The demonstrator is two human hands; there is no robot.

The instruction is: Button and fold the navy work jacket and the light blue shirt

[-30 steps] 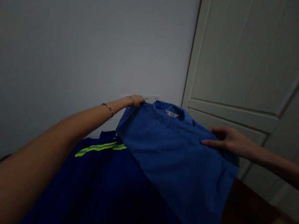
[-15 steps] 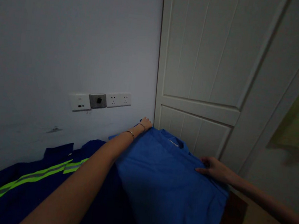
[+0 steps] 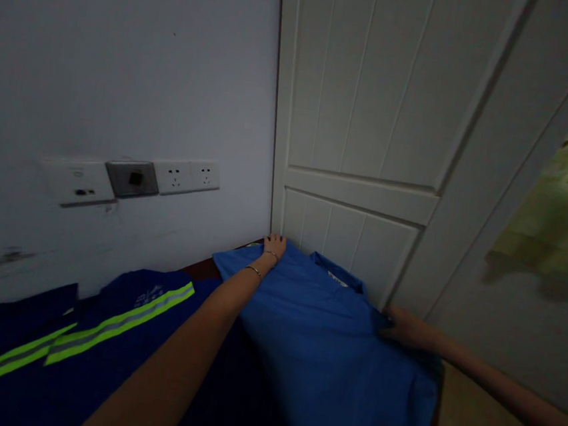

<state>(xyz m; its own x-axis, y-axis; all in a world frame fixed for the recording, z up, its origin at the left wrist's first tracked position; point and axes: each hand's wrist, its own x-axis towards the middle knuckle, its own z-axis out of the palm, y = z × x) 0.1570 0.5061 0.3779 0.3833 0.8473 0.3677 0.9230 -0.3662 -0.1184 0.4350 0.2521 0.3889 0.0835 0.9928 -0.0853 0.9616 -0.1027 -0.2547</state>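
Observation:
A blue shirt (image 3: 322, 337) with a collar and a small white neck label lies spread out, its collar end towards the corner. At its far edge, near the wall corner, my left hand (image 3: 275, 244) has its fingers curled on the cloth; two thin bracelets circle that wrist. My right hand (image 3: 408, 329) grips the shirt's right shoulder area, with its fingertips partly hidden in shadow. To the left, a dark blue work jacket (image 3: 114, 351) with yellow-green and grey reflective stripes lies flat, partly covered by my left forearm.
Wall sockets and plates (image 3: 174, 177) line the wall on the left. A white panelled door (image 3: 356, 193) stands behind the shirt. A yellowish patterned cloth (image 3: 566, 207) hangs at right, above a light wooden surface (image 3: 480, 413).
The camera view has swung, shifting the wall and door leftwards. The shirt's left part now lies flatter along the wall, and my right hand sits closer against the shirt's edge.

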